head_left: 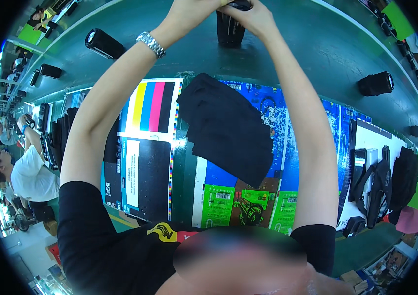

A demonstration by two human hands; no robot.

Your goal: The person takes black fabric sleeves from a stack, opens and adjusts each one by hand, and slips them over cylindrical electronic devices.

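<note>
At the top edge of the picture, my arms reach far forward over a green work surface (pixel 184 39). My right hand (pixel 255 17) curls its fingers around the upper end of a black cylindrical speaker (pixel 230 32), which stands upright. My left hand (pixel 196 7) meets it there, its fingers closed at the same end; the frame edge cuts off part of both hands. Nearer to me, between my forearms, lies a fanned stack of black cloth bags (pixel 228 128).
Printed cardboard sheets (pixel 145 177) cover the near side. Black speakers (pixel 104 43) stand at left, and another dark cylinder (pixel 376 83) at right. More black bags (pixel 405 177) lie at the right beside strapped items. A person in a white shirt (pixel 34 177) works at left.
</note>
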